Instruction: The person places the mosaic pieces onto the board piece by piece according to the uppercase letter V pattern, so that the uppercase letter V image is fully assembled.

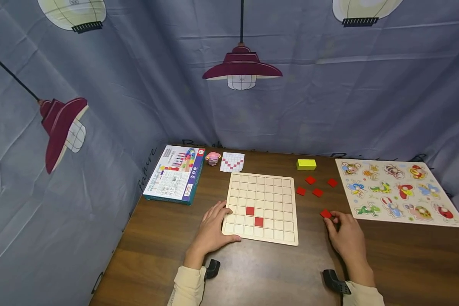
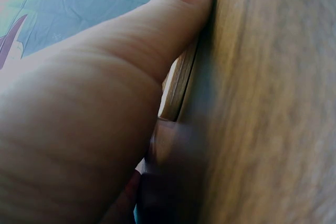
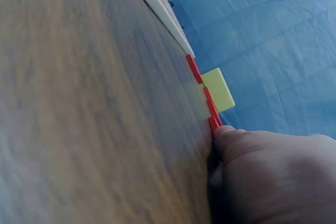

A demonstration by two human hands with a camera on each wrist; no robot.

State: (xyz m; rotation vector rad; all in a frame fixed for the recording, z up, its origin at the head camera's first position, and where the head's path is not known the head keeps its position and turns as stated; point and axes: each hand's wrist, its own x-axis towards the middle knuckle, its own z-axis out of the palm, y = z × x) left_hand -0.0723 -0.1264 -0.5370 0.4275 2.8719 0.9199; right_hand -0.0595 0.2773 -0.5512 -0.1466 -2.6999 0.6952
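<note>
A pale wooden grid board (image 1: 262,191) lies on the table with two red square tiles in its cells, one red tile (image 1: 250,211) up and left of the other red tile (image 1: 259,222). My left hand (image 1: 212,231) rests at the board's near left corner, fingers on the left edge and thumb (image 2: 184,3) along the front edge. To the right of the board, my right hand (image 1: 346,236) pinches a red square tile (image 1: 326,213) at its fingertips, low over the table. Beyond that hand several loose red tiles (image 1: 317,193) lie flat.
A yellow block (image 1: 306,165) stands behind the loose tiles. An insect picture board (image 1: 399,191) lies at the right. Back left are a boxed game (image 1: 176,172), a small pink figure (image 1: 213,158) and a pattern card (image 1: 232,162). A grey curtain (image 1: 329,93) hangs behind the table.
</note>
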